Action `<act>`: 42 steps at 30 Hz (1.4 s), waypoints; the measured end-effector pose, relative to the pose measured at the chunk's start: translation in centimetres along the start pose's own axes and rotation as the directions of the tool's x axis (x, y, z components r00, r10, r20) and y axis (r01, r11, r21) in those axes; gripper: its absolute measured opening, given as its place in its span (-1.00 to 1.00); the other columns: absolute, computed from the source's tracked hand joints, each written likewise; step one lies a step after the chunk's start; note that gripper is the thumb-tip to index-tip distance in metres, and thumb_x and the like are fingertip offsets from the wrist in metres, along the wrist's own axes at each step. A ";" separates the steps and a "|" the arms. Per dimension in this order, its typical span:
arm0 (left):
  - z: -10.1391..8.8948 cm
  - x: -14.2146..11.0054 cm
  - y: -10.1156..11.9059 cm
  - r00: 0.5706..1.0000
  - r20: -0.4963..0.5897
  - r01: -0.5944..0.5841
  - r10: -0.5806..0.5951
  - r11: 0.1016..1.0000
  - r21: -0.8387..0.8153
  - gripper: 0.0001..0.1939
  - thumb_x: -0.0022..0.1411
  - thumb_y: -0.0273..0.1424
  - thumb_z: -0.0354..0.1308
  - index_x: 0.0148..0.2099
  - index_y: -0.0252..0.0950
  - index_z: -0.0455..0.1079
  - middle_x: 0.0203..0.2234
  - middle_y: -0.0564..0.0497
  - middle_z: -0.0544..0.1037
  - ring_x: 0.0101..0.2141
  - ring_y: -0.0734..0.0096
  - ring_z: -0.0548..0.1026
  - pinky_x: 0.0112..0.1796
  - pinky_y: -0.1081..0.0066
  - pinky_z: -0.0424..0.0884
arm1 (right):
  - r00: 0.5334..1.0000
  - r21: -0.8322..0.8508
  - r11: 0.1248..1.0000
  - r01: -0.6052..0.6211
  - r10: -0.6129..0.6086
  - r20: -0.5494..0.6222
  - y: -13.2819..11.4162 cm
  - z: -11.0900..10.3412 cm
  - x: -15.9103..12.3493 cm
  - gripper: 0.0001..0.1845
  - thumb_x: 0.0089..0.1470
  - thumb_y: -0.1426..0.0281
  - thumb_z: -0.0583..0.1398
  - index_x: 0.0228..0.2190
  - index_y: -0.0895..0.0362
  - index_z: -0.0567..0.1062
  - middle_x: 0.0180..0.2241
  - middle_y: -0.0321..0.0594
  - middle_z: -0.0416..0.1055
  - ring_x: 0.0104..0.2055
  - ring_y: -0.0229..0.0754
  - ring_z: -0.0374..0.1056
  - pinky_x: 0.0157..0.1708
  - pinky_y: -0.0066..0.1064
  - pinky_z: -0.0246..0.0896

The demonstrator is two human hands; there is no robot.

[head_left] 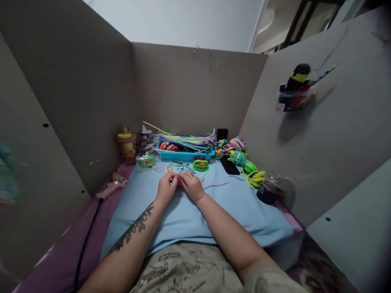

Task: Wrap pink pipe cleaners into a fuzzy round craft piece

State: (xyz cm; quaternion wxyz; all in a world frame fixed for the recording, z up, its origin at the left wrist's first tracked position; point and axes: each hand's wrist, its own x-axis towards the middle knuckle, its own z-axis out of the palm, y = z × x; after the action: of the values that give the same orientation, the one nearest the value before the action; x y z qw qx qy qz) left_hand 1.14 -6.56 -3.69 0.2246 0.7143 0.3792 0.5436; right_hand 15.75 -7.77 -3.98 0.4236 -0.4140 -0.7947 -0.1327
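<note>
My left hand and my right hand meet over the blue cloth, fingertips pinched together. Between them is a small pink pipe cleaner piece, mostly covered by the fingers. Just beyond the hands lie an orange loop and a pair of scissors. A round green pipe cleaner figure with an orange middle sits behind my right hand. Loose purple pipe cleaner lies to the right of that hand.
A blue tray heaped with pipe cleaners stands at the back. Around it are a lidded cup, a plastic-wrapped green item, a dark phone and colourful pipe cleaner pieces. A corded glue gun lies left. Grey panels enclose the table.
</note>
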 end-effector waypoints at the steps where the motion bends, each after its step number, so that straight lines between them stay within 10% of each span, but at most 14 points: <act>1: 0.0 0.0 0.0 1.000 0.002 -0.002 0.002 1.000 0.006 -0.81 0.20 -0.39 0.02 -0.39 -0.26 0.43 -0.45 -0.01 0.48 -0.37 0.34 0.44 -0.33 0.42 0.35 | 1.000 -0.015 1.000 0.000 0.000 0.001 0.0 0.0 0.0 -0.74 0.25 0.42 0.01 -0.21 0.13 0.50 -0.31 -0.11 0.47 -0.23 -0.13 0.38 -0.17 -0.31 0.31; 29: -0.3 -0.3 0.9 0.986 -0.032 -0.155 0.163 0.972 0.177 -0.81 0.29 -0.41 -0.04 -0.35 -0.27 0.34 -0.42 -0.02 0.45 -0.32 0.34 0.44 -0.24 0.35 0.39 | 0.996 -0.102 0.993 0.064 -0.071 -0.060 -0.5 -0.5 0.0 -0.75 0.25 0.44 0.01 -0.32 0.13 0.48 -0.39 -0.11 0.45 -0.29 -0.13 0.36 -0.25 -0.30 0.31; 42: -0.5 -1.0 1.4 0.940 0.025 -0.318 0.341 0.846 0.429 -0.64 0.12 -0.60 0.07 -0.08 -0.20 0.50 0.01 -0.10 0.50 0.09 0.09 0.33 0.05 0.01 0.30 | 0.990 -0.021 0.997 -0.068 0.065 -0.124 0.1 -0.1 0.1 -0.77 0.23 0.46 0.02 -0.33 0.14 0.47 -0.38 -0.11 0.46 -0.27 -0.11 0.38 -0.21 -0.28 0.32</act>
State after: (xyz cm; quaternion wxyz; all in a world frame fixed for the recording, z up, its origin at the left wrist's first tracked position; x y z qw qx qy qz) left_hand 0.92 -8.24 -3.13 -0.0435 0.7860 0.3664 0.4961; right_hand 15.84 -7.73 -3.80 0.4708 -0.4364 -0.7511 -0.1539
